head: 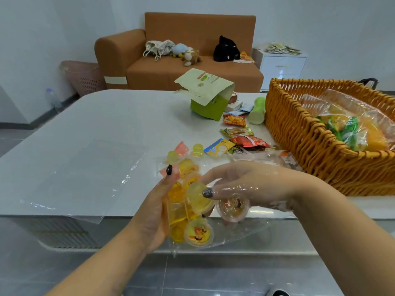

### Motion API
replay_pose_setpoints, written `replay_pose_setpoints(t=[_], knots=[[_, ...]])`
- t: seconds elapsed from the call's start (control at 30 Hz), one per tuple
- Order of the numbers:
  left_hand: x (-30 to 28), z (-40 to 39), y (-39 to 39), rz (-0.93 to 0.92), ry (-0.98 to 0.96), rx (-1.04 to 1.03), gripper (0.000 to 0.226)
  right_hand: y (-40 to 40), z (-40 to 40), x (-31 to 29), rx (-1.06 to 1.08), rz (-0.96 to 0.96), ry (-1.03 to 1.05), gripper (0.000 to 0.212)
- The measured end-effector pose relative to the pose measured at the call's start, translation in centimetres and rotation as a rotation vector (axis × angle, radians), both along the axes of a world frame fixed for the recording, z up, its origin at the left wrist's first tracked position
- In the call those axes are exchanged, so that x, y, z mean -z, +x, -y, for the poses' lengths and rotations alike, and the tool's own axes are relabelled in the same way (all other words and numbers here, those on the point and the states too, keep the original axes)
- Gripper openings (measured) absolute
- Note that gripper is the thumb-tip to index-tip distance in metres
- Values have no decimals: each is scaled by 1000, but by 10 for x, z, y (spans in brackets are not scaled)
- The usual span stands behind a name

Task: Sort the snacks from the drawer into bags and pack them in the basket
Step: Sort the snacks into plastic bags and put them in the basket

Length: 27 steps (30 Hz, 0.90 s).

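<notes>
At six o'clock, the left hand point(159, 207) grips a clear bag point(192, 227) of jelly cups while the right hand point(245, 184), inside it, pinches one cup; at three o'clock the basket point(299, 133) holds filled bags; loose snacks point(239, 133) at centre remain, so roughly midway

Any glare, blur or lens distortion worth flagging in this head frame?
Head view: glare streaks on the clear bag and over the right hand inside it; wide-angle bowing curves the table edge and basket; the image looks generally soft; lighting even.
</notes>
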<state>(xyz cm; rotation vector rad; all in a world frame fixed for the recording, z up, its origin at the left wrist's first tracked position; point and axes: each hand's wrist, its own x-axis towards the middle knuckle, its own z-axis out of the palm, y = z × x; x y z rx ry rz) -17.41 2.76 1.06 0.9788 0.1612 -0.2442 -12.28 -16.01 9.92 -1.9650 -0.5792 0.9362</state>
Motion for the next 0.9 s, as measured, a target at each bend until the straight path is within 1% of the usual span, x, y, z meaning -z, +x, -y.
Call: replay_pose_setpoints(t=[0.03, 0.1, 0.13, 0.2, 0.27, 0.3, 0.4, 0.43, 0.47, 0.53, 0.67, 0.73, 0.83, 0.9], knots=[[2, 0, 0, 9, -1, -5, 73, -1, 0, -2, -31, 0, -37, 38], [6, 0, 0, 11, 10, -28, 65, -2, 1, -5, -79, 36, -114, 34], [8, 0, 0, 2, 17, -51, 60, -3, 1, -6, -82, 86, -150, 32], [9, 0, 0, -22, 9, -84, 50, -3, 1, -7, -32, 184, -185, 29], [8, -1, -1, -41, -8, -89, 49, -2, -1, -7, 33, 187, -139, 30], [7, -2, -1, -44, -10, -90, 54, -2, 0, -7, 28, 179, -128, 37], [6, -1, -1, -46, -27, -48, 74, 1, 5, -9, -63, 204, -164, 71], [7, -1, -1, -43, -37, -12, 80, 1, 6, -9, -90, 246, -192, 74], [7, 0, -2, -37, -48, 22, 83, 1, 7, -10, -101, 292, -219, 72], [8, 2, -4, -18, -66, 68, 81, 2, 7, -11, -64, 355, -241, 69], [8, 1, -6, -26, -108, 85, 79, 5, 2, -9, 43, 351, -222, 75], [8, 0, -6, -10, -106, 73, 81, 6, -2, -7, 106, 348, -173, 74], [7, -1, -7, 34, -154, 67, 74, 7, -3, -7, 201, 400, -65, 59], [6, -1, -9, 47, -192, 73, 69, 7, -2, -8, 195, 449, -55, 47]])
